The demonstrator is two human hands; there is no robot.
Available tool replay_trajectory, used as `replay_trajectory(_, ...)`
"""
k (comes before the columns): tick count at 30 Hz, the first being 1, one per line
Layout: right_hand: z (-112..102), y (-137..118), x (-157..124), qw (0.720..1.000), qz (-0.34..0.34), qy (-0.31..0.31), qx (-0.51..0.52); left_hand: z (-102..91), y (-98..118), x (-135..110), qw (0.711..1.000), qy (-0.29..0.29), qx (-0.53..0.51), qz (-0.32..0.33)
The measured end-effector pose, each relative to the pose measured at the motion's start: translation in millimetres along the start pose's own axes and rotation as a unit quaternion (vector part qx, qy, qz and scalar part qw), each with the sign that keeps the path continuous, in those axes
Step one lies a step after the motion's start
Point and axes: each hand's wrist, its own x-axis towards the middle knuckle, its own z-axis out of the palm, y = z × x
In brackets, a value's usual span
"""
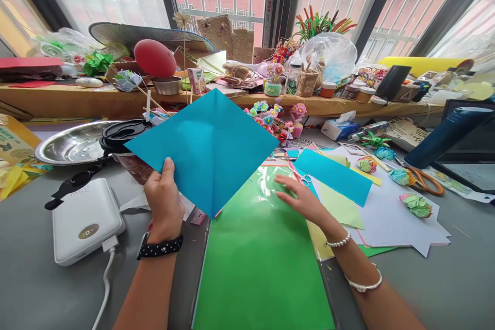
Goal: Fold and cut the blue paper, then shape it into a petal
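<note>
My left hand (164, 198) pinches the lower left edge of a square blue sheet of paper (235, 149), its thumb lying on the front. The sheet is held up with one corner on top, and a crease runs down its middle from top to bottom. My right hand (301, 198) hovers to the right of the sheet, fingers apart and holding nothing. Below both hands lies a pack of green paper (263, 268) in a clear sleeve. Small scissors (306, 180) lie just beyond my right hand, partly hidden.
A white power bank (87, 221) with a cable, a lidded cup (126, 136) and a metal plate (69, 144) stand at left. At right are a blue paper strip (332, 175), white sheets (382, 211), crumpled paper flowers (416, 205) and orange-handled scissors (429, 181). Crafts crowd the sill (216, 100).
</note>
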Motion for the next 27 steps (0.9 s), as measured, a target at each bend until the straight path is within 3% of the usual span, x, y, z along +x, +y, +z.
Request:
replay_trajectory(1,-1.4,1.3,1.0,0.999,-0.001,0.053,-0.009,0.1,0.8,-0.1,1.0,-0.001,-0.009,-0.006)
replay_trajectory(2,-3.3,1.0,1.1,0.998,0.0,0.068,0.007,0.1,1.7,-0.2,1.0,-0.001,-0.018,-0.012)
replay_trajectory(3,-5.0,-0.4,0.6,0.998,0.005,0.045,0.043,0.1,2.6,-0.3,1.0,-0.002,-0.025,-0.017)
replay_trajectory(6,-5.6,-6.7,-2.8,0.979,0.032,-0.138,0.147,0.1,4.3,-0.7,0.999,-0.005,-0.036,-0.027)
replay_trajectory(7,-3.9,-7.5,-3.4,0.977,0.032,-0.158,0.142,0.2,4.4,-1.0,0.999,-0.011,-0.037,-0.032)
replay_trajectory(8,-1.7,-7.2,-3.4,0.984,0.023,-0.132,0.118,0.5,4.1,-1.5,0.998,-0.02,-0.037,-0.038)
replay_trajectory(10,2.5,-4.4,-1.7,0.998,-0.001,-0.01,0.063,1.4,3.1,-3.6,0.996,-0.061,-0.037,-0.057)
replay_trajectory(12,3.9,-1.8,0.7,0.994,0.01,0.065,0.092,3.1,2.2,-7.8,0.985,-0.14,-0.03,-0.092)
replay_trajectory(16,-3.7,-6.8,1.2,0.958,0.094,0.06,0.264,7.5,4.3,-21.4,0.933,-0.316,0.022,-0.174)
replay_trajectory(19,-12.4,-13.1,-2.0,0.946,0.146,0.085,0.276,10.3,7.7,-30.9,0.898,-0.391,0.077,-0.187)
replay_trajectory(23,-18.6,-12.5,-5.5,0.944,0.166,0.08,0.275,12.3,10.3,-37.2,0.872,-0.444,0.087,-0.187)
replay_trajectory(27,-18.1,-9.3,-6.4,0.944,0.141,0.054,0.292,13.0,11.3,-38.0,0.874,-0.434,0.081,-0.204)
